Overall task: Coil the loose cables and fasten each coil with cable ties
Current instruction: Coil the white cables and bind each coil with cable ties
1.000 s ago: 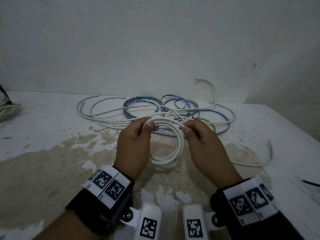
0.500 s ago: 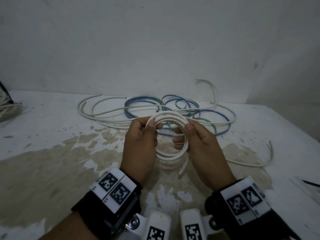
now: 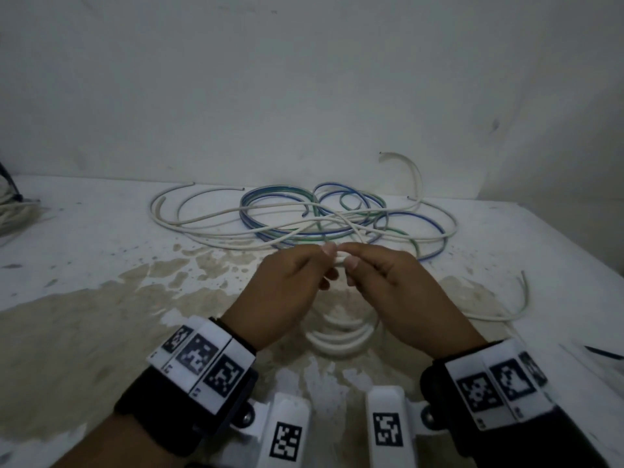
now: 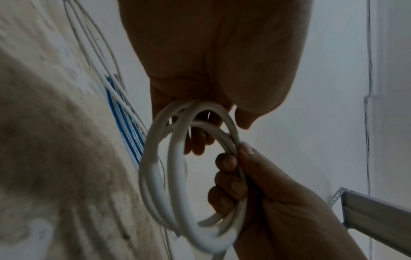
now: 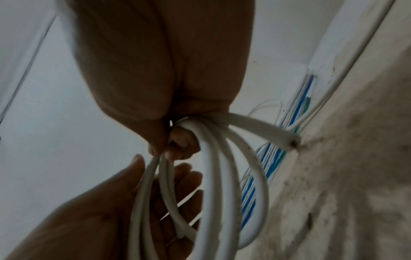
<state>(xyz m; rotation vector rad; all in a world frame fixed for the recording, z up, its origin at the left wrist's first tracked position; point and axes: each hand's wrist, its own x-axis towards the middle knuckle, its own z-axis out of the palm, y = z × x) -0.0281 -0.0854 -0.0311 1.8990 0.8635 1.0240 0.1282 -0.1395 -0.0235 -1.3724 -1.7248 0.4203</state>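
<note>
While the white coil (image 3: 341, 336) hangs between my wrists above the stained middle of the counter (image 3: 84, 265), I hold its top where my two hands meet. My left hand (image 3: 287, 292) pinches the top of the loops between thumb and curled fingers, and my right hand (image 3: 398, 292) grips the same bundle just beside it, thumb on top and fingers wrapped underneath. The left wrist view shows about three or four turns of cable forming a rough ring, with my right fingers (image 4: 227, 177) closed over its right side. From the right wrist view, a cut end (image 5: 289, 142) of the cable sticks out to the right of my grip, just off the counter's surface, and a second short end lies among the loops against my left palm.

Farther back on the counter, behind my hands, lies the pile of loose cables (image 3: 304, 217): long white ones sweeping left and right, tangled with blue and green ones in rough rings. One white end (image 3: 408, 170) curls up against the wall (image 3: 304, 79) at the far right. Another white strand (image 3: 513, 305) curves along the counter to the right of my right hand. At the far left edge sits a bundle of pale cord (image 3: 13, 214), partly out of view. A thin dark strip (image 3: 604, 352) lies near the right edge; I cannot tell what it is.
</note>
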